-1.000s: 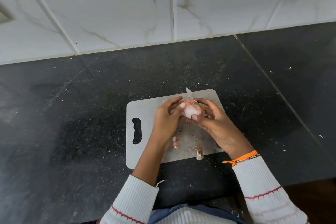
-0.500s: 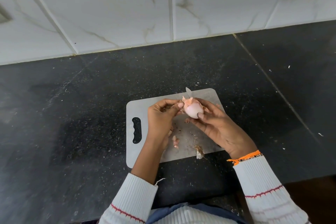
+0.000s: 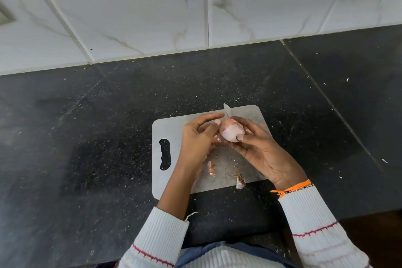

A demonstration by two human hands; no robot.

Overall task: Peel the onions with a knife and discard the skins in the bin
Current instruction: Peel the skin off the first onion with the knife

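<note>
You are mid-peel: your right hand (image 3: 258, 148) grips the small pale pink onion (image 3: 231, 132) and the steel knife blade (image 3: 227, 110) above the grey cutting board (image 3: 171, 128). Your left hand (image 3: 196, 141) pinches loose skin beside it. Next, strip the remaining papery skin.

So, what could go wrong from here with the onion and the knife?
The knife tip sticks up right beside the fingers of both hands on the onion, so a slip could cut a finger. Skins lie loose on the board, and no bin is in view; they may scatter onto the counter.
</note>
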